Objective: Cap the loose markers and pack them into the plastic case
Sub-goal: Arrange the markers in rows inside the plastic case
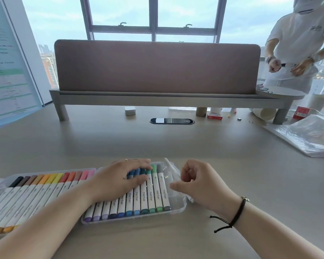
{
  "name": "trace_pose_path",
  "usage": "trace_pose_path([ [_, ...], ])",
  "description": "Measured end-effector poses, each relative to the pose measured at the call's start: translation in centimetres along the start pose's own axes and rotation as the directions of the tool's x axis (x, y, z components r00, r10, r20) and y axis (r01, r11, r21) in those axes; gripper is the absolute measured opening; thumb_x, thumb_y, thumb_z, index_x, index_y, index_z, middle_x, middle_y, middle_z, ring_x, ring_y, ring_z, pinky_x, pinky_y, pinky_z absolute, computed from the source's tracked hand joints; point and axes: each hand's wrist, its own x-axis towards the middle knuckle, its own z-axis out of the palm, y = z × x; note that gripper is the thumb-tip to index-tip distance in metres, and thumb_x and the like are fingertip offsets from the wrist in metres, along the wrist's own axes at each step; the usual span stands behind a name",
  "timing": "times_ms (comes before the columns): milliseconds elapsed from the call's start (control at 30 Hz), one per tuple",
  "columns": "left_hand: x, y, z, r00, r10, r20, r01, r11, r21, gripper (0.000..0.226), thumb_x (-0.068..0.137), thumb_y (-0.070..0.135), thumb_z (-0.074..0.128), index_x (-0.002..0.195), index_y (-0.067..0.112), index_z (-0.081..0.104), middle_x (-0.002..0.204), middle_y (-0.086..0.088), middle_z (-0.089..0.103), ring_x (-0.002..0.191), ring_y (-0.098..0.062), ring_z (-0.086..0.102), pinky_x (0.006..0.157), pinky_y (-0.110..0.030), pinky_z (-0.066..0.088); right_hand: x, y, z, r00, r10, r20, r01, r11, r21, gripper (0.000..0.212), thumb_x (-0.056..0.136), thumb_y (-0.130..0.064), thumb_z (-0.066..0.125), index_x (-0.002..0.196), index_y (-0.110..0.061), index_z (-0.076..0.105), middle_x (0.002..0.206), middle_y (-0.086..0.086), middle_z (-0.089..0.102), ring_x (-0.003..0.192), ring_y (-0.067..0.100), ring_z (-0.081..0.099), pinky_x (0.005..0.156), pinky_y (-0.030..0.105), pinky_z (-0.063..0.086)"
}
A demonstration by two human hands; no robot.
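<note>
Head view shows the left hand (pixel 120 179) pressing flat on markers (pixel 153 191) in the plastic case (pixel 178 209) on the counter (pixel 176 143); the right hand (pixel 196 184), loosely curled, holds nothing. Best press evenly so they seat level.

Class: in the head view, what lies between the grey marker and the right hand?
Only a bare stretch of the clear plastic case lies between the grey marker and the right hand, shown in the head view.
</note>
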Motion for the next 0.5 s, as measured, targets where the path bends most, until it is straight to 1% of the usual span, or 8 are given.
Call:
trace_pose_path([
  [67,0.0,-0.1,0.0,1.0,-0.005,0.008,0.005,1.0,0.003,0.041,0.091,0.072,0.04,0.131,0.063,0.042,0.124,0.059,0.027,0.121,0.011,0.044,0.101,-0.038,0.049,-0.1,0.1,0.4,0.997,-0.068,-0.023,0.064,0.988,-0.141,0.027,0.073,-0.027,0.081,0.067,-0.02,0.055,0.054,-0.008,0.055,0.046,0.003,0.042,0.048,0.019,0.038],
  [133,0.0,-0.1,0.0,1.0,-0.006,0.012,0.006,1.0,0.005,0.042,0.09,0.072,0.04,0.132,0.063,0.041,0.123,0.06,0.026,0.119,0.011,0.045,0.098,-0.038,0.05,-0.2,-0.1,0.9,0.993,-0.115,-0.039,0.104,0.971,-0.215,0.021,0.075,-0.026,0.076,0.068,-0.021,0.057,0.057,-0.007,0.058,0.049,0.003,0.047,0.049,0.018,0.04],
  [167,0.0,0.0,0.0,1.0,-0.004,0.007,0.003,1.0,0.007,0.042,0.091,0.072,0.04,0.132,0.062,0.041,0.127,0.058,0.027,0.119,0.01,0.046,0.098,-0.037,0.051,-0.2,-0.2,1.1,0.99,-0.129,-0.046,0.114,0.962,-0.249,0.018,0.076,-0.026,0.073,0.069,-0.021,0.057,0.059,-0.006,0.06,0.051,0.004,0.05,0.049,0.019,0.041],
  [233,0.0,0.2,0.1,1.0,0.002,-0.007,-0.002,1.0,0.01,0.042,0.093,0.066,0.042,0.134,0.057,0.044,0.14,0.045,0.033,0.12,0.009,0.046,0.099,-0.032,0.048,-0.1,-0.4,1.7,0.988,-0.143,-0.065,0.114,0.937,-0.331,0.013,0.076,-0.029,0.068,0.072,-0.023,0.057,0.064,-0.007,0.063,0.058,0.006,0.056,0.053,0.024,0.047],
  [267,0.1,0.2,0.1,1.0,0.001,-0.013,-0.001,1.0,0.012,0.041,0.095,0.063,0.044,0.135,0.054,0.046,0.144,0.04,0.035,0.121,0.008,0.045,0.1,-0.029,0.047,-0.1,-0.5,1.9,0.987,-0.145,-0.073,0.108,0.922,-0.372,0.011,0.076,-0.031,0.066,0.074,-0.024,0.057,0.067,-0.007,0.063,0.062,0.006,0.058,0.055,0.027,0.048],
  [300,0.1,0.2,0.2,1.0,0.001,-0.017,-0.001,1.0,0.013,0.041,0.095,0.062,0.044,0.135,0.053,0.046,0.144,0.038,0.035,0.122,0.008,0.045,0.099,-0.028,0.047,0.0,-0.6,2.1,0.987,-0.14,-0.08,0.098,0.913,-0.395,0.01,0.077,-0.032,0.064,0.076,-0.025,0.057,0.069,-0.007,0.064,0.065,0.008,0.059,0.056,0.029,0.05],
  [400,0.1,0.2,0.2,1.0,0.001,-0.018,-0.001,1.0,0.021,0.041,0.095,0.064,0.043,0.134,0.054,0.046,0.139,0.041,0.033,0.12,0.01,0.045,0.098,-0.027,0.048,0.1,-0.4,2.3,0.99,-0.111,-0.092,0.073,0.936,-0.343,0.011,0.079,-0.034,0.065,0.079,-0.027,0.056,0.07,-0.007,0.064,0.065,0.01,0.061,0.058,0.033,0.053],
  [500,0.1,0.2,0.2,1.0,0.003,-0.027,-0.003,0.999,0.033,0.042,0.095,0.064,0.043,0.135,0.053,0.046,0.136,0.042,0.032,0.119,0.011,0.044,0.098,-0.027,0.048,0.0,-0.2,2.2,0.991,-0.108,-0.083,0.076,0.945,-0.317,0.022,0.081,-0.046,0.07,0.08,-0.028,0.057,0.067,-0.007,0.062,0.06,0.005,0.056,0.054,0.025,0.042],
])
